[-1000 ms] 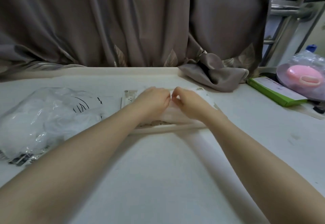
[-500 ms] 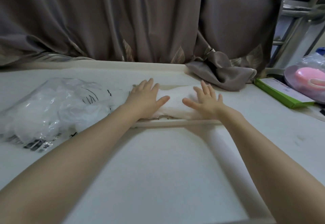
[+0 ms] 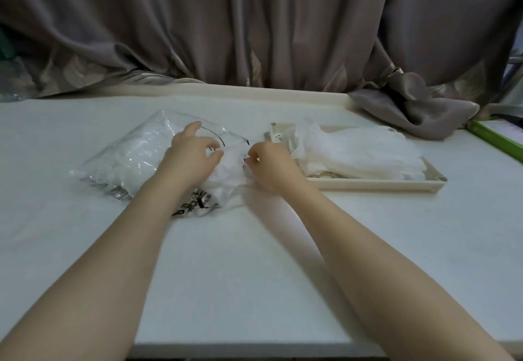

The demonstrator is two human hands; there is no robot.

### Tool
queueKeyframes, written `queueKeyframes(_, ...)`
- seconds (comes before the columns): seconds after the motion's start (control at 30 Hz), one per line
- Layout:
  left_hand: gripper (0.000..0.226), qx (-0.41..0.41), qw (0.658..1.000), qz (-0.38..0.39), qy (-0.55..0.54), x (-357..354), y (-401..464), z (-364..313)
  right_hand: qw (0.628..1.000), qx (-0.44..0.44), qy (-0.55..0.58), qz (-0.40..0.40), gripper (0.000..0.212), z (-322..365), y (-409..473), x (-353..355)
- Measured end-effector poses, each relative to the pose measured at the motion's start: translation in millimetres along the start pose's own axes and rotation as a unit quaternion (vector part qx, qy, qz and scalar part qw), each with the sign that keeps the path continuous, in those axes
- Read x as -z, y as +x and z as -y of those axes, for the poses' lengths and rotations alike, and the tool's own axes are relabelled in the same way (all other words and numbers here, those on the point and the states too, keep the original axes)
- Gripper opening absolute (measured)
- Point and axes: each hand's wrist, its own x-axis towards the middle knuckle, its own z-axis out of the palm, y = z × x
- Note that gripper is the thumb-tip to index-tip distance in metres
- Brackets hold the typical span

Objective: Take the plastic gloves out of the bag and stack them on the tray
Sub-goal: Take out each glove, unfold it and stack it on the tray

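both forearms reach out over the plain white table (image 3: pixel 254 275), nothing else in the near part.

progress, judged from the layout: partly done. a pile of thin translucent white plastic gloves (image 3: pixel 356 154) already lies stacked on the shallow beige rectangular tray (image 3: pixel 376 185), fingers pointing right. the crinkled clear plastic bag with black print (image 3: pixel 127 156) looks well filled with white gloves, so probably many pulls left.

hands are both at the bag's mouth, left of the tray:
- left hand (image 3: pixel 192 156): rests on top of the bag near its opening, fingers curved and spread, thumb up. looks like it pins or grips the film, but can't tell if it actually holds anything.
- right hand (image 3: pixel 271 162): fingers curled in, thumb and fingertips pinching a bit of thin white plastic at the bag mouth. likely the next glove, could be the bag's edge, too blurred to settle.

current step reads as drawing out the next glove while the left hand steadies the bag.

further back: raised cream table edge, then a grey-brown draped curtain (image 3: pixel 254 21), its tail bunched on the table behind the tray. flat green-edged box (image 3: pixel 498 138) at far right.
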Motion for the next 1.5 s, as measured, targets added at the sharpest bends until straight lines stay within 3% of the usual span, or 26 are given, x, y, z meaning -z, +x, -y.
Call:
queueKeyframes(0.07,0.030,0.002,1.000,0.024,-0.006,2.6,0.7,-0.1,0.999,-0.018,0.014,0.026,0.041,7.0,0.5,-8.0)
queueKeyframes(0.17,0.033,0.014,0.999,0.045,0.011,5.5,-0.9,-3.4,0.998,-0.004,0.057,0.040,0.034,11.3,-8.3,-14.0)
queueKeyframes(0.27,0.028,0.011,0.998,0.057,-0.007,4.8,-4.8,-8.0,0.992,0.055,0.068,0.091,0.067,-3.0,-19.0,-5.4)
queueKeyframes(0.3,0.028,0.008,0.998,0.067,-0.005,4.8,-6.6,-8.4,0.989,0.091,0.054,0.099,0.069,-7.6,-21.9,-2.3)
queueKeyframes(0.4,0.027,0.012,0.995,0.096,0.016,2.7,-11.9,-9.5,0.983,0.166,-0.020,0.069,0.042,-16.6,-24.4,-2.6)
queueKeyframes(0.5,0.026,0.014,0.995,0.097,0.009,-1.4,-13.9,-7.8,0.986,0.163,-0.026,-0.003,0.016,-16.8,-20.4,-9.4)
queueKeyframes(0.63,0.032,0.040,0.997,0.060,0.007,-3.3,-11.3,-5.1,0.973,0.104,0.159,-0.128,0.006,-16.5,-18.6,1.3)
queueKeyframes(0.73,0.038,0.041,0.999,-0.001,0.010,-2.7,-8.2,-2.9,0.935,0.040,0.313,-0.162,0.011,-16.4,-18.8,13.5)
queueKeyframes(0.83,0.039,0.019,0.996,-0.082,0.001,-2.7,-5.6,0.5,0.849,-0.049,0.492,-0.185,0.015,-23.0,-14.5,23.9)
queueKeyframes(0.93,0.031,0.013,0.994,-0.095,0.047,-6.3,-4.8,7.1,0.714,-0.107,0.668,-0.181,0.016,-35.1,-10.2,36.9)
queueKeyframes(1.07,0.026,0.063,0.984,-0.006,0.168,-12.9,-5.1,14.4,0.486,-0.078,0.862,-0.119,0.030,-48.3,-9.3,44.0)
queueKeyframes(1.13,0.025,0.070,0.981,-0.005,0.179,-16.5,-6.8,15.2,0.408,-0.048,0.908,-0.084,0.050,-50.4,-12.8,46.2)
queueKeyframes(1.2,0.020,0.045,0.985,-0.069,0.152,-17.2,-7.5,9.9,0.362,-0.019,0.931,-0.046,0.058,-48.9,-15.2,50.6)
queueKeyframes(1.23,0.021,0.011,0.985,-0.130,0.116,-14.7,-6.9,3.0,0.365,-0.003,0.931,-0.031,0.055,-46.2,-17.4,55.3)
queueKeyframes(1.3,0.034,-0.085,0.967,-0.236,-0.033,-3.6,-11.4,-24.2,0.422,0.012,0.907,-0.011,0.039,-40.5,-21.0,60.3)
queueKeyframes(1.33,0.041,-0.129,0.955,-0.227,-0.143,8.5,-14.7,-44.6,0.451,0.020,0.893,0.004,0.032,-36.7,-22.1,65.2)
queueKeyframes(1.4,0.052,-0.158,0.925,-0.085,-0.336,27.9,-22.9,-79.1,0.503,0.019,0.863,0.044,0.034,-30.7,-22.2,67.1)
queueKeyframes(1.47,0.061,-0.164,0.912,0.006,-0.376,45.5,-25.1,-104.6,0.567,0.021,0.820,0.071,0.041,-28.0,-24.8,76.4)
queueKeyframes(1.5,0.055,-0.172,0.919,0.014,-0.355,53.2,-24.9,-113.5,0.592,0.024,0.801,0.085,0.043,-26.3,-27.1,83.0)
